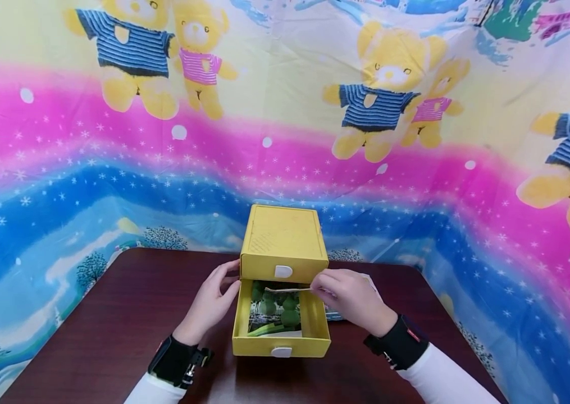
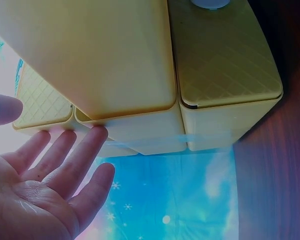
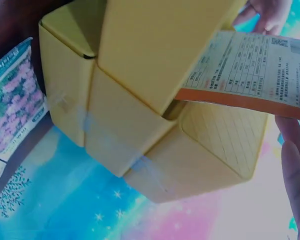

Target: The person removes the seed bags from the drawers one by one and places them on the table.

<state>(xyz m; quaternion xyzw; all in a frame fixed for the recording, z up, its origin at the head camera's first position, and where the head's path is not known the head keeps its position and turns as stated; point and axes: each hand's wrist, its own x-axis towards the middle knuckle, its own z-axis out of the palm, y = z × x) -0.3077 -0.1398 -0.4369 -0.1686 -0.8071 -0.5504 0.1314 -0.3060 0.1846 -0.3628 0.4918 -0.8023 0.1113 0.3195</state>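
A yellow drawer box [image 1: 285, 233] stands on the table with one drawer [image 1: 282, 346] pulled out towards me. Inside that drawer lies a packet [image 1: 274, 314] printed with green gourds. My right hand [image 1: 347, 294] pinches a flat packet [image 3: 245, 70] by its edge, over the back of the drawer; its printed text and orange strip show in the right wrist view. My left hand [image 1: 214, 300] is at the box's left side with its fingers extended. In the left wrist view, its fingertips [image 2: 97, 134] appear to touch the yellow wall.
To the right of the box, a flower-printed packet [image 3: 17, 100] lies on the dark table [image 1: 173, 303], partly hidden by my right hand in the head view. A bear-patterned cloth [image 1: 274, 140] hangs behind and around the table. White tabs mark the drawer fronts.
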